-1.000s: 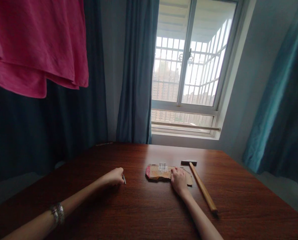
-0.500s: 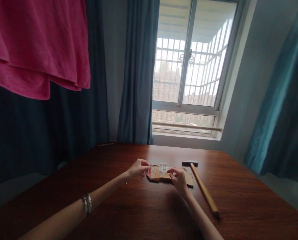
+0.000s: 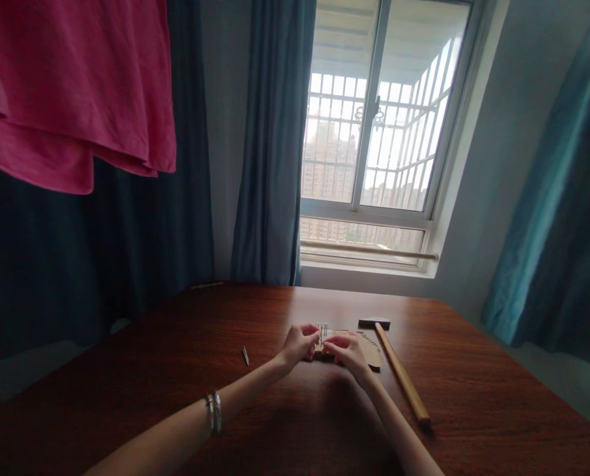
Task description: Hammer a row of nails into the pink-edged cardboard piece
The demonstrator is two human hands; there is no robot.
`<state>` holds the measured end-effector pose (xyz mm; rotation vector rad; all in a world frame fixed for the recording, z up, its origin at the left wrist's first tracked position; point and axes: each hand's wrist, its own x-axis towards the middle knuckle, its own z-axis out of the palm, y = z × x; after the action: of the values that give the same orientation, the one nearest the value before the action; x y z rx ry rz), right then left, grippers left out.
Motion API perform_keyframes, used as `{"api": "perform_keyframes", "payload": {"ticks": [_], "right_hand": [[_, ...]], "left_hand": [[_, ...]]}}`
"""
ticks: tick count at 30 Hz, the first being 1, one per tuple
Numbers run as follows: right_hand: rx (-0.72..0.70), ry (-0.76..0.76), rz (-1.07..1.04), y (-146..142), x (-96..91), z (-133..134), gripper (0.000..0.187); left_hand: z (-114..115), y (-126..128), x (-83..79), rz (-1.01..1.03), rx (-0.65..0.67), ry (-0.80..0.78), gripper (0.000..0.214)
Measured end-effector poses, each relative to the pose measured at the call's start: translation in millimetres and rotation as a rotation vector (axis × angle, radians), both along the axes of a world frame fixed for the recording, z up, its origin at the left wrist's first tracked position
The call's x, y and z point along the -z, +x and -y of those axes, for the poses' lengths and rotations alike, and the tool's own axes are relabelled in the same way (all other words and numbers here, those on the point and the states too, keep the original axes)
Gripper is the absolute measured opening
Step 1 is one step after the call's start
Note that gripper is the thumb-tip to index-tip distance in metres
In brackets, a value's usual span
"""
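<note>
A tan board (image 3: 371, 356) with many small holes and dark edges lies on the table, partly hidden by my hands. Several thin metal nails (image 3: 322, 326) stand upright on it. My left hand (image 3: 299, 345), thumb and fingers pinched, reaches over the board's left part. From the right, my right hand (image 3: 347, 350) is also pinched, its fingertips close to the left ones. One upright nail (image 3: 321, 335) shows between the two sets of fingertips. To the left, loose nails (image 3: 245, 356) lie on the wood.
A hammer (image 3: 402, 377) with a wooden handle and dark head lies right of the board on the brown table (image 3: 215, 330). Pink cloth (image 3: 76, 92) hangs at upper left. Behind the table are a blue curtain (image 3: 267, 145) and a barred window (image 3: 368, 158).
My left hand has moved right, from the board's left end to the upright nails. My right hand has shifted slightly left. More of the loose nails on the table now shows.
</note>
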<state>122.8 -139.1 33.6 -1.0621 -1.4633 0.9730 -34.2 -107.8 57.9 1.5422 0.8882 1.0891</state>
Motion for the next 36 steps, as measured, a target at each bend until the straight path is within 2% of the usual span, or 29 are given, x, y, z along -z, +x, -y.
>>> {"api": "perform_keyframes", "payload": {"ticks": [7,13,16,21,24,28,31,34,36], "right_hand": [[-0.042,-0.03,-0.023,-4.8,3.6,0.1,0.033],[-0.02,-0.025,-0.045,-4.3,2.3,2.0,0.035],[0.045,-0.017,-0.049,-1.3,1.2,0.5,0.034],[0.208,-0.022,-0.111,11.1,1.5,-6.6,0.037],[0.293,-0.05,-0.117,18.4,3.8,-10.4,0.039],[0.378,-0.029,-0.098,23.5,6.5,-12.3,0.036],[0.427,-0.011,-0.054,25.6,8.3,-12.7,0.032],[0.463,0.007,-0.001,28.1,11.8,-14.3,0.031],[0.476,0.032,0.041,29.9,15.0,-16.4,0.031]], "left_hand": [[-3.5,5.2,24.9,0.012,0.007,0.03,0.027],[0.4,9.5,27.8,-0.023,0.052,0.04,0.031],[-1.4,7.7,24.8,-0.063,-0.002,0.061,0.033],[-26.0,-0.7,22.6,-0.009,-0.193,0.144,0.034],[-51.9,-2.9,28.1,0.065,-0.305,0.096,0.032],[-80.9,4.0,33.8,0.128,-0.356,0.028,0.029],[-88.2,13.6,34.2,0.19,-0.349,-0.014,0.034],[-85.6,21.0,36.0,0.232,-0.334,-0.087,0.043],[-82.5,22.9,38.2,0.225,-0.329,-0.069,0.045]]}}
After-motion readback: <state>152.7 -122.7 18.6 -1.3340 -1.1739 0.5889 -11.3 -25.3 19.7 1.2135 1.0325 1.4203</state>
